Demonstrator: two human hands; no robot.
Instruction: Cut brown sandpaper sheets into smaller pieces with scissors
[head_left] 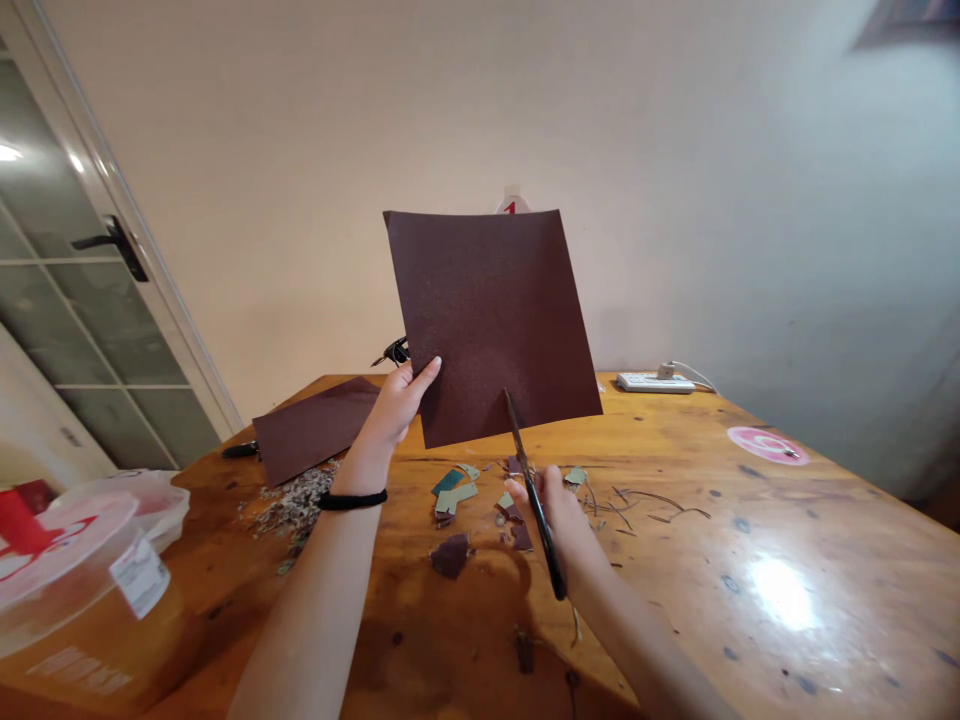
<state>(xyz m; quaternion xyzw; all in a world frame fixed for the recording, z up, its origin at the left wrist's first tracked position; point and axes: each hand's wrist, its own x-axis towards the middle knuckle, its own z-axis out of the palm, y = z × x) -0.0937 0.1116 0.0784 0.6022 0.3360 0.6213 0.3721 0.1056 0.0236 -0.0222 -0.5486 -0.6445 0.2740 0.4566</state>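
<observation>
A dark brown sheet of sandpaper or card (487, 310) is held up over the table, its face toward me. My left hand (401, 400) pinches its lower left edge, thumb on the front. My right hand (559, 510) is wrapped round the black handles of a pair of scissors (529, 475). The blade points up and overlaps the sheet's lower edge; I cannot tell whether it cuts into it. Below the sheet lie small brown scraps (451, 555) and grey-green pieces (456, 497). A second brown sheet (319, 425) rests on the table to the left.
Shredded bits (300, 505) are heaped at left, near a clear plastic tub (82, 590). Thin brown strands (637, 505) lie to the right. A power strip (654, 383) sits at the back edge, and a pink round lid (766, 446) lies at right on the wooden table (675, 620).
</observation>
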